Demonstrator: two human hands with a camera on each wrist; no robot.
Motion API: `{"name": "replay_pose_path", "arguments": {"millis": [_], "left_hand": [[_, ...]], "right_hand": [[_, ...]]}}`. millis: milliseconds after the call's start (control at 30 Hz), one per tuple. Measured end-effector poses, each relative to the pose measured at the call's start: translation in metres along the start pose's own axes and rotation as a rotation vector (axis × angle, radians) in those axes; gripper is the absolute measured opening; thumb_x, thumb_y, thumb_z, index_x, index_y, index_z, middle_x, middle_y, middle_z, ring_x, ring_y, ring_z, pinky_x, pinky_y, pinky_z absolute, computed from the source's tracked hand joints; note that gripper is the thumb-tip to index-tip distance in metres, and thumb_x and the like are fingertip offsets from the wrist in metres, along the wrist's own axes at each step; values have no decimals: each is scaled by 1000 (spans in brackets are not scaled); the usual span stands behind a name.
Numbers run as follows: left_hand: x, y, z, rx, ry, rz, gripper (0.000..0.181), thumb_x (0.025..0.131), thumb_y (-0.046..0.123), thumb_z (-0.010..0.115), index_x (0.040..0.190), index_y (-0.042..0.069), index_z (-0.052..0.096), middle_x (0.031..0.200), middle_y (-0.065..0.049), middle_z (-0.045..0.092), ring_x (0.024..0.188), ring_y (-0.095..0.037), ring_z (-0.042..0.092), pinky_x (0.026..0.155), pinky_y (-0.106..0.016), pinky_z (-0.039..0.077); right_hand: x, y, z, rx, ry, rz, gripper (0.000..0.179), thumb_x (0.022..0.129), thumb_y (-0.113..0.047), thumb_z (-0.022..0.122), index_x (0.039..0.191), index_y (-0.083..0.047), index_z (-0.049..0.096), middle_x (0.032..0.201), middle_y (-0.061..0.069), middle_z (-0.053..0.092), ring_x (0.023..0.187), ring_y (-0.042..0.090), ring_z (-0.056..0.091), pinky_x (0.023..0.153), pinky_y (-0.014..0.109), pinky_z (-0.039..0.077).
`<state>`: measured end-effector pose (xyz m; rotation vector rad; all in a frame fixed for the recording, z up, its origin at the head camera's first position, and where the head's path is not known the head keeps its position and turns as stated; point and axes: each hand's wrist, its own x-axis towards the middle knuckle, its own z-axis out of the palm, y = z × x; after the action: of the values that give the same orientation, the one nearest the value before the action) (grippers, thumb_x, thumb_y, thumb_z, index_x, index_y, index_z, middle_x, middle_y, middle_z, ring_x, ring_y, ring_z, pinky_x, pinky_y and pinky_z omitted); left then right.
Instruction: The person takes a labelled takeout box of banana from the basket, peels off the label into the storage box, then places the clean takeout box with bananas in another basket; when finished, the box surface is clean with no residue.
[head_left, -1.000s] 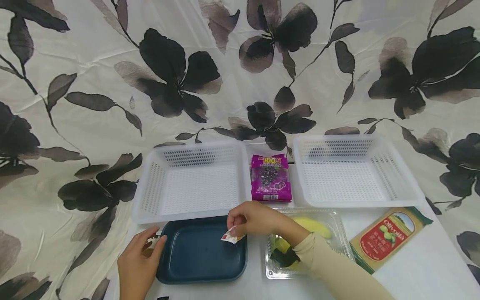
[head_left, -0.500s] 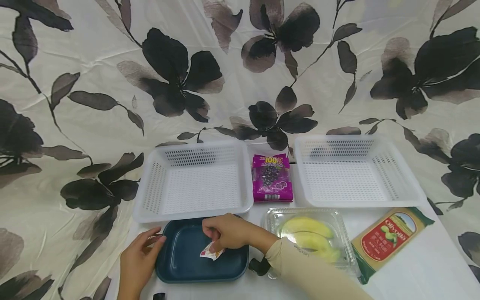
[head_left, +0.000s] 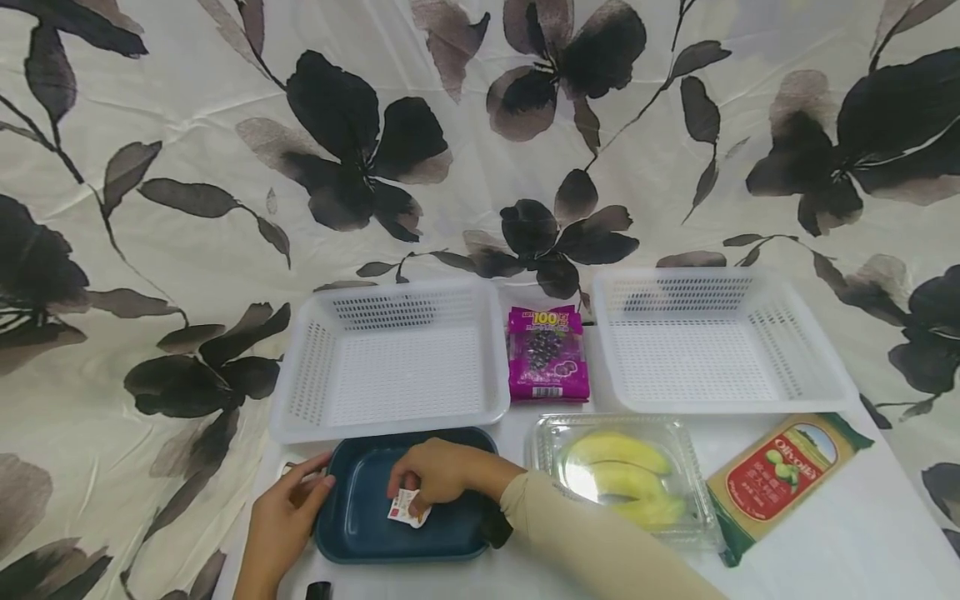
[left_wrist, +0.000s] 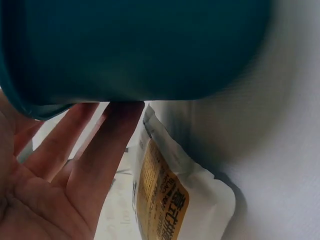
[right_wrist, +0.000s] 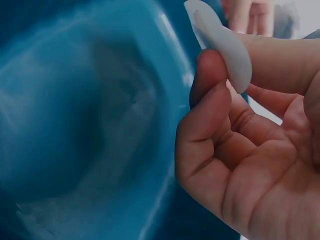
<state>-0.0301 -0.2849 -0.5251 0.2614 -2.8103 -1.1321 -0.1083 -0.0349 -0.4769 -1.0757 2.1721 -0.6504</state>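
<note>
From the head view, the right hand (head_left: 438,471) is pinching a small sachet (head_left: 406,509) over the tray (head_left: 360,537); I can't tell whether the sachet is touching the tray's floor. The left hand (head_left: 288,512) is resting at the tray's left rim, fingers and thumb apart. A black piece (head_left: 495,528) at the right wrist is hanging by the right rim; if it were catching there, it could be jogging the tray toward the left basket (head_left: 405,383).

In the left wrist view, those fingers are lying nearly straight, tips meeting the tray's side. A packet (left_wrist: 165,195) is sitting just beside them on the worktop (left_wrist: 285,150). So light a touch might not be stopping a slide if the tray gets bumped, and a careless sweep could be knocking the packet.

In the right wrist view, the pinch is looking narrow, the sachet bending between fingertip and thumb. Loosening unevenly, I'd say, could be sending it down skewed; squeezing harder could be creasing it.
</note>
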Motion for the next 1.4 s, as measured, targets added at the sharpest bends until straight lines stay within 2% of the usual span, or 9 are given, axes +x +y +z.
{"name": "replay_pose_path", "arguments": {"millis": [167,367,533,900,1033,1200,1400], "left_hand": [[2,0,-2,4,-57,-57,40,98,12,69,138,15,64,132,-15,69,107,-33,74,83,-35,64],[3,4,-5,18,-99,-37,42,99,11,67,141,12,62,135,-18,67,110,-35,73,88,-41,62],[3,5,-7,18,-125,-50,42,100,11,66,141,11,61,139,-18,64,112,-36,72,90,-41,61],[4,5,-3,23,-63,11,38,95,4,70,133,6,67,133,-17,68,107,-33,74,88,-34,62],[5,6,-3,15,-71,-12,38,95,4,69,133,6,67,133,-17,68,108,-34,73,89,-36,62],[6,6,-4,11,-101,-40,38,96,6,69,134,6,66,134,-17,68,109,-33,73,89,-36,62],[6,7,-7,6,-135,-88,39,97,9,68,137,9,65,135,-16,67,113,-34,72,92,-42,61]], "right_hand": [[14,3,2,-26,-37,36,32,83,-13,85,112,-21,75,84,-12,61,73,0,53,63,12,43],[27,6,4,-11,-38,77,29,83,-6,82,108,-19,76,86,-10,63,74,1,53,64,13,45],[33,11,6,-22,-43,84,30,83,-1,78,105,-21,76,91,-9,64,78,0,52,68,11,44],[42,21,12,-31,-43,73,34,81,3,76,105,-21,76,85,-10,62,76,0,53,64,12,44],[43,20,14,-43,-24,87,31,81,1,79,102,-22,75,82,-11,61,74,0,53,63,13,45],[42,17,18,-58,-2,141,32,79,-2,84,97,-25,72,76,-12,59,68,2,54,58,16,46],[42,14,21,-98,4,180,34,78,-4,87,96,-28,71,73,-11,60,67,4,55,57,18,46]]}}
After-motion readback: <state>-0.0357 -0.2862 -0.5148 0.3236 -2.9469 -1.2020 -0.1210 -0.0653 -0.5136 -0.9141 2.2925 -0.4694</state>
